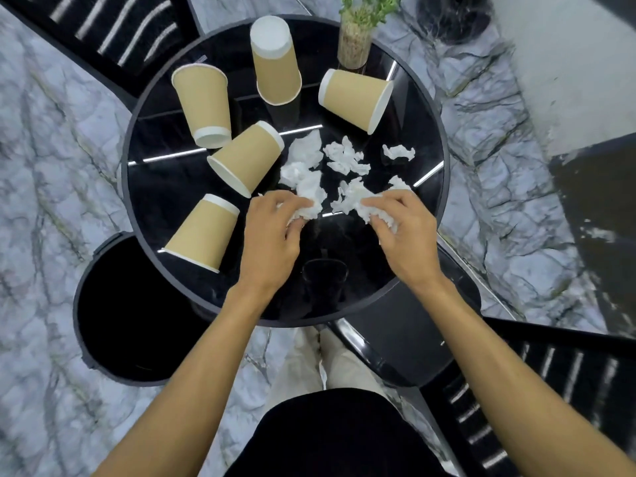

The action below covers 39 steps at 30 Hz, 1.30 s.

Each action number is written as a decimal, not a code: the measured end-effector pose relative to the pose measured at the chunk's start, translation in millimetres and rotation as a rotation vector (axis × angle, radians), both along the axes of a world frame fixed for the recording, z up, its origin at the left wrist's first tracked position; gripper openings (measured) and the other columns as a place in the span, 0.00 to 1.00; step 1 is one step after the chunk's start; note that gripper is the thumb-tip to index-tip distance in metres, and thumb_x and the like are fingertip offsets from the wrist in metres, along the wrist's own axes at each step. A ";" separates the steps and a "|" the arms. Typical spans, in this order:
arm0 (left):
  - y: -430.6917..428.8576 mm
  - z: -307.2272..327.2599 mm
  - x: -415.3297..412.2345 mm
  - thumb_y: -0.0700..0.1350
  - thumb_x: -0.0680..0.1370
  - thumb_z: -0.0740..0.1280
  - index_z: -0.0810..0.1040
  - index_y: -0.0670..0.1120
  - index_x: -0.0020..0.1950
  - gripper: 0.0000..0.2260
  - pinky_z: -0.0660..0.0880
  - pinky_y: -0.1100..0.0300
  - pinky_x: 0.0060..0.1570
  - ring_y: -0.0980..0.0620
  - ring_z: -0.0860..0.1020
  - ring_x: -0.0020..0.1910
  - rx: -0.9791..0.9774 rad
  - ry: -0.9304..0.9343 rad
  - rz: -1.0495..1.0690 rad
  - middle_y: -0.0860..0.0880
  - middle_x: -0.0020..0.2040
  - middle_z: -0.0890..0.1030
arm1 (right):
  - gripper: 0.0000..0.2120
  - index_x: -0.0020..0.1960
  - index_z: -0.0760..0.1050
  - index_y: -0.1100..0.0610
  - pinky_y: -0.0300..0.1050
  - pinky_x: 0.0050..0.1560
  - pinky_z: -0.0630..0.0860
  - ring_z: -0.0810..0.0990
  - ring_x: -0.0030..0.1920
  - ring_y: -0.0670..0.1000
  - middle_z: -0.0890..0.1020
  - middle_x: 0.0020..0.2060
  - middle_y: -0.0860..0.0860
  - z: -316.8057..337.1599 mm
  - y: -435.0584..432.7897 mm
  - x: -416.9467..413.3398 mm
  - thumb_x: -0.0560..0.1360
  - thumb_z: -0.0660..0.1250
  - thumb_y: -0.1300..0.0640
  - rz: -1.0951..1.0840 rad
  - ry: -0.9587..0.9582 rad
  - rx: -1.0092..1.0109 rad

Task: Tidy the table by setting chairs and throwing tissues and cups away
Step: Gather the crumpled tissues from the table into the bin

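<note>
On the round black glass worktop [406, 270], my left hand [272, 232] and right hand [402, 232] each clutch crumpled white tissues [346, 156]; five tan paper cups [247, 160] lie toppled beyond them.

The tabletop [344, 242] is glossy black with thin white streaks of reflected light. Five cups [246, 159] are tan with white rims and white insides. The tissues [346, 155] are white. The floor [51, 149] is pale grey marble veined dark grey. The bin [103, 339] is black. Both chairs [537, 383] are black with pale glints on the slats. The plant [370, 6] is green, its vase [354, 43] beige and speckled.
</note>
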<state>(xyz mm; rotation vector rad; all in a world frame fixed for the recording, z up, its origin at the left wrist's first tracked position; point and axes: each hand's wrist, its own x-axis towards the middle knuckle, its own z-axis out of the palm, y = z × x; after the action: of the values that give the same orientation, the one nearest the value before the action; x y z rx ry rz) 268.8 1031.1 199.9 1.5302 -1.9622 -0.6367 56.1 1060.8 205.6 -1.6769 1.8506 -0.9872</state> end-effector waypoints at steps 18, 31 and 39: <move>-79.9 -53.1 -28.5 0.59 0.74 0.69 0.64 0.53 0.78 0.34 0.49 0.42 0.77 0.38 0.49 0.79 -0.037 -0.275 -0.231 0.40 0.80 0.52 | 0.21 0.63 0.76 0.42 0.61 0.70 0.56 0.59 0.75 0.57 0.69 0.72 0.51 -59.8 -40.6 3.5 0.73 0.66 0.36 -0.099 0.369 0.199; -69.5 -63.5 -25.2 0.46 0.78 0.68 0.80 0.52 0.61 0.11 0.65 0.52 0.67 0.47 0.68 0.65 0.169 0.008 -0.111 0.47 0.67 0.71 | 0.15 0.57 0.81 0.51 0.52 0.60 0.72 0.74 0.56 0.50 0.80 0.52 0.47 -59.9 -29.0 -1.4 0.72 0.70 0.63 -0.048 0.001 0.151; -64.6 -45.7 -26.0 0.44 0.78 0.68 0.81 0.53 0.58 0.10 0.59 0.76 0.62 0.58 0.68 0.62 0.128 0.152 0.024 0.55 0.62 0.70 | 0.15 0.58 0.80 0.53 0.27 0.59 0.61 0.72 0.56 0.48 0.79 0.53 0.42 -27.7 -57.5 -33.6 0.72 0.69 0.60 -0.237 0.041 0.037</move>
<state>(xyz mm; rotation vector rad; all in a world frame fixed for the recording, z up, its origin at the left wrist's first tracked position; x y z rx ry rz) 242.9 966.4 154.3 1.5304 -1.8173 -0.8566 22.5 1003.3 177.8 -1.4914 2.1176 -1.0106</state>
